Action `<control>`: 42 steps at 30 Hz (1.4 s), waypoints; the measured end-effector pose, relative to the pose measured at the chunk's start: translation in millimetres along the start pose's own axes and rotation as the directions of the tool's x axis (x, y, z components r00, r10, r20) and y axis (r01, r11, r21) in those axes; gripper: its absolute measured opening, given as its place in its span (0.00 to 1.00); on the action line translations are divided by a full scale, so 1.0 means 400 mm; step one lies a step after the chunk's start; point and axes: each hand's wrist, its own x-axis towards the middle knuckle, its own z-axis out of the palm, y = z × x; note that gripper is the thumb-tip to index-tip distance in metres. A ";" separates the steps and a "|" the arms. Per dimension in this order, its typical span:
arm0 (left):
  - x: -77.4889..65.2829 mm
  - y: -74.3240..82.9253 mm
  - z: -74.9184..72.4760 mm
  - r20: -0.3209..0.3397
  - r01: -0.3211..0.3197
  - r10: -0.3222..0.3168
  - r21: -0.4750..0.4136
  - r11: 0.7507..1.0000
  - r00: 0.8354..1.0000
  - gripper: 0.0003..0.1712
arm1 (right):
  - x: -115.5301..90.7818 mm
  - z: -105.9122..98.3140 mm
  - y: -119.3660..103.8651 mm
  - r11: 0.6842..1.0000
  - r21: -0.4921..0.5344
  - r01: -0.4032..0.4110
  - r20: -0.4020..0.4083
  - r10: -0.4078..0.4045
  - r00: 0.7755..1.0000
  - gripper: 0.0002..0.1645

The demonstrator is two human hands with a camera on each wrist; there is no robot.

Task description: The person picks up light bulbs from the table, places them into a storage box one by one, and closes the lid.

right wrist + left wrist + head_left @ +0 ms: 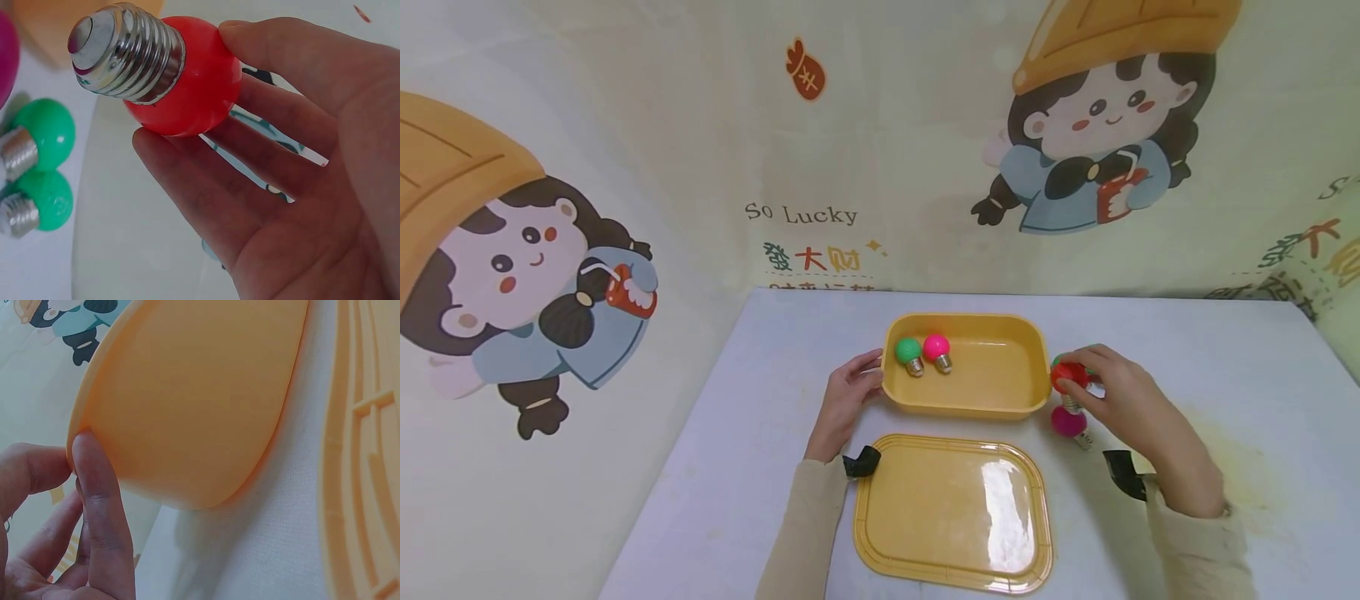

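A yellow plastic box (992, 375) holds a green light bulb (908, 350) and a pink light bulb (937, 347) at its left end. My left hand (848, 398) grips the box's left end, its fingertips (94, 456) at the rim. Beside the box's right end, my right hand (1123, 400) pinches a red light bulb (194, 75) by its round part, its metal screw base pointing away from the palm. Below it on the table lies a magenta bulb (1067, 422). Two green bulbs (47, 134) lie near it, mostly hidden by the hand in the head view.
A yellow lid-like tray (951, 508) lies on the white table in front of the box. Black straps (861, 461) show at the wrists. A printed cartoon cloth (910, 167) hangs behind the table and along its left side.
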 end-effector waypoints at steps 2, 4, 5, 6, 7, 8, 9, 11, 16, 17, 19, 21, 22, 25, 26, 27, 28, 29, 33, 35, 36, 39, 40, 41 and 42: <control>-0.001 0.000 -0.001 -0.003 -0.001 0.001 0.001 1.000 1.000 0.22 | 0.007 0.002 -0.007 1.000 0.001 0.015 -0.010 -0.015 1.000 0.14; -0.001 -0.002 -0.002 -0.005 -0.003 0.003 0.001 1.000 1.000 0.22 | 0.014 0.006 -0.014 1.000 0.004 0.028 -0.014 -0.028 1.000 0.14; -0.001 -0.002 -0.002 -0.006 -0.003 0.003 -0.001 1.000 1.000 0.22 | 0.017 0.008 -0.017 0.999 0.005 0.033 -0.013 -0.033 0.999 0.14; -0.001 -0.002 -0.003 -0.007 -0.004 0.004 -0.002 1.000 1.000 0.22 | 0.020 0.010 -0.020 0.999 0.009 0.037 -0.014 -0.037 0.999 0.13; -0.002 -0.003 -0.003 -0.007 -0.006 0.006 -0.001 1.000 1.000 0.22 | 0.023 0.013 -0.023 0.999 0.010 0.040 -0.014 -0.040 0.999 0.13; -0.002 -0.003 -0.003 -0.007 -0.008 0.008 -0.001 1.000 1.000 0.22 | 0.026 0.014 -0.026 0.999 0.014 0.038 -0.011 -0.038 0.999 0.13; -0.003 -0.002 -0.003 -0.007 -0.009 0.009 -0.002 1.000 1.000 0.22 | 0.029 0.016 -0.030 0.999 0.017 0.034 -0.004 -0.034 0.999 0.13; -0.003 -0.002 -0.002 -0.005 -0.010 0.010 -0.002 1.000 1.000 0.22 | 0.035 0.018 -0.038 0.999 0.017 0.027 0.009 -0.027 1.000 0.14; -0.003 -0.003 -0.003 0.002 -0.015 0.015 -0.009 1.000 1.000 0.22 | 0.052 0.022 -0.061 0.999 0.040 0.021 0.043 -0.023 0.999 0.16; -0.003 -0.003 -0.003 0.004 -0.016 0.016 -0.011 1.000 1.000 0.22 | 0.056 0.024 -0.065 0.999 0.045 0.022 0.047 -0.024 0.999 0.17; -0.003 -0.004 -0.003 0.005 -0.014 0.014 -0.014 1.000 1.000 0.22 | 0.063 0.029 -0.073 0.999 0.048 0.021 0.055 -0.023 0.998 0.18; -0.003 -0.003 -0.002 0.003 -0.012 0.012 -0.014 1.000 1.000 0.22 | 0.071 0.037 -0.080 0.999 0.036 0.013 0.065 -0.015 0.998 0.18; -0.002 -0.003 -0.002 0.001 -0.009 0.009 -0.014 1.000 1.000 0.22 | 0.075 0.042 -0.083 1.000 0.030 0.003 0.072 -0.005 0.997 0.18; -0.001 -0.003 -0.001 -0.003 -0.008 0.008 -0.011 1.000 1.000 0.22 | 0.087 0.058 -0.089 1.000 0.019 -0.022 0.095 0.021 0.995 0.19; 0.000 -0.003 -0.001 -0.005 -0.007 0.006 -0.013 1.000 1.000 0.22 | 0.091 0.063 -0.091 0.999 0.022 -0.023 0.099 0.021 0.995 0.19; 0.001 -0.004 -0.001 -0.005 -0.006 0.006 -0.013 1.000 1.000 0.22 | 0.095 0.069 -0.092 0.999 0.029 -0.019 0.100 0.016 0.995 0.18; 0.002 -0.004 -0.001 -0.003 -0.008 0.008 -0.016 1.000 1.000 0.22 | 0.098 0.073 -0.092 0.999 0.032 -0.016 0.101 0.012 0.995 0.18; 0.002 -0.005 -0.001 0.000 -0.010 0.010 -0.018 1.000 1.000 0.22 | 0.101 0.077 -0.094 0.999 0.035 -0.010 0.102 0.007 0.995 0.18; 0.002 -0.005 -0.002 0.007 -0.014 0.014 -0.023 1.000 1.000 0.22 | 0.112 0.093 -0.099 0.999 0.042 -0.006 0.106 0.002 0.994 0.20; 0.001 -0.005 -0.003 0.010 -0.018 0.018 -0.023 1.000 1.000 0.22 | 0.116 0.102 -0.104 0.998 0.052 -0.023 0.118 0.017 0.993 0.20; 0.001 -0.006 -0.003 0.010 -0.019 0.019 -0.023 1.000 1.000 0.22 | 0.118 0.107 -0.105 0.998 0.057 -0.030 0.121 0.023 0.992 0.20; 0.002 -0.008 -0.003 0.012 -0.021 0.021 -0.026 0.999 1.000 0.23 | 0.123 0.123 -0.107 0.997 0.073 -0.036 0.124 0.026 0.992 0.19; 0.003 -0.008 -0.003 0.013 -0.020 0.020 -0.028 0.999 1.000 0.23 | 0.126 0.128 -0.107 0.997 0.072 -0.032 0.124 0.023 0.992 0.18; 0.003 -0.008 -0.003 0.012 -0.018 0.019 -0.031 0.999 1.000 0.23 | 0.128 0.133 -0.107 0.997 0.067 -0.030 0.125 0.022 0.992 0.19; 0.003 -0.009 -0.002 0.011 -0.017 0.017 -0.032 0.999 1.000 0.23 | 0.131 0.138 -0.107 0.998 0.060 -0.025 0.125 0.017 0.992 0.19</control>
